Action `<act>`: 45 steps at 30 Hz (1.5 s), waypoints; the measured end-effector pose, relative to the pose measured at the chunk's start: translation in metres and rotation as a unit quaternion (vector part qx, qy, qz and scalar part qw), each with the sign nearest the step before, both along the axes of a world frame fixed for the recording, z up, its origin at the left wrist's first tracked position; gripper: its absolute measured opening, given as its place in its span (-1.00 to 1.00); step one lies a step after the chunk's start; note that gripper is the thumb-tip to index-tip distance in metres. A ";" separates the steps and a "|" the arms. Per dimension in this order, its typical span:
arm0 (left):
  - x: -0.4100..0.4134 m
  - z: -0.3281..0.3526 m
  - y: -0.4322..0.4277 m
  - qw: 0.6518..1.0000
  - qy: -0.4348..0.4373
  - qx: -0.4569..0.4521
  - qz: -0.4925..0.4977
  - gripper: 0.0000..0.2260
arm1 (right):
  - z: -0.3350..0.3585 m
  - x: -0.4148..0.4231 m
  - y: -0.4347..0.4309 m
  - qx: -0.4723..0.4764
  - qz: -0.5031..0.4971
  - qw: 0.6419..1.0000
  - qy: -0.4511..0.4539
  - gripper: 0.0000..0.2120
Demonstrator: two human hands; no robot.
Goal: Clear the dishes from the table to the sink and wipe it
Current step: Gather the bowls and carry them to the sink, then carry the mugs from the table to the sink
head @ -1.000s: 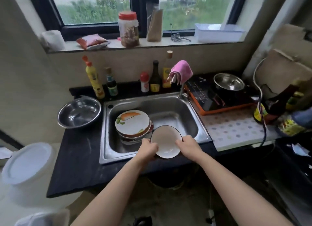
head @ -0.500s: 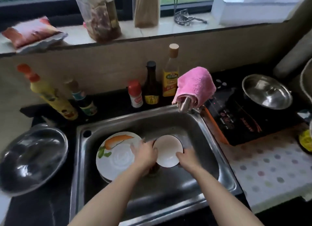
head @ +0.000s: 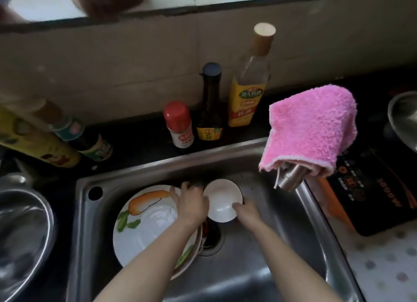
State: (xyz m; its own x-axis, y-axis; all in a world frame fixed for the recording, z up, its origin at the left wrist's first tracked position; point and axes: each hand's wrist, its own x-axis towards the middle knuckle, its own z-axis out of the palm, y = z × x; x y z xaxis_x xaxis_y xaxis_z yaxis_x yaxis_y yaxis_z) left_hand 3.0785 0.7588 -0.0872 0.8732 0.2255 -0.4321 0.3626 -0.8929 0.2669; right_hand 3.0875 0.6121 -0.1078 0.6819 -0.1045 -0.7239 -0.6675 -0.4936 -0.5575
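The windowsill along the top of the frame is blurred, and what stands on it cannot be made out. At the left edge a steel bowl (head: pixel 22 234) is cut off. At the right edge a steel pot (head: pixel 404 118) shows only in part, above a dark induction cooker (head: pixel 372 188) and a dotted mat (head: pixel 388 263). Both forearms run out of the bottom of the frame and cover part of the plates.

In the middle of the frame, the left hand (head: pixel 191 202) and the right hand (head: pixel 244 208) hold one white bowl (head: pixel 222 200) between them, low inside the sink (head: pixel 259 267) and just above the drain (head: pixel 212 236). The left hand grips the bowl's left rim, the right hand its lower right rim. The right hand's fingers are hidden under the bowl, and the left hand's fingertips are lost in the shadow at the back of the sink.

Left of the bowl, one carrot-patterned plate (head: pixel 149 225) lies on top of a stack. Only rims show beneath it, so the number of plates cannot be counted.

One pink cloth (head: pixel 311 130) hangs over the faucet (head: pixel 291 179) at centre right.

Five bottles stand behind the sink. There are a red-capped bottle (head: pixel 179 125), a dark bottle (head: pixel 209 105) and a tall yellow-labelled bottle (head: pixel 248 87) in the centre. Two blurred bottles (head: pixel 38 143) stand at the left.
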 end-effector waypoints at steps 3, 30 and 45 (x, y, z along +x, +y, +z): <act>0.002 -0.001 0.001 1.000 -0.005 0.005 0.005 -0.72 | -0.004 0.005 0.000 -0.009 0.006 1.000 -0.001 -0.76; -0.286 0.131 -0.053 0.946 -0.205 -0.037 0.248 -0.64 | 0.146 -0.199 -0.024 -0.076 0.469 0.833 -0.284 -0.63; -0.614 0.183 -0.058 0.804 -0.206 0.051 0.556 -0.63 | 0.205 -0.473 0.048 -0.073 0.765 0.494 -0.407 -0.47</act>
State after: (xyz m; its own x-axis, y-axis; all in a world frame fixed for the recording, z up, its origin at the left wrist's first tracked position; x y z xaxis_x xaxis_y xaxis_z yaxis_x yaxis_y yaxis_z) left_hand 2.4645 0.7003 0.0957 0.1724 0.9811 -0.0884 0.8512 -0.1032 0.5146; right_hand 2.6144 0.6599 0.0970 0.1035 0.9732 -0.2053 0.9646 -0.1485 -0.2180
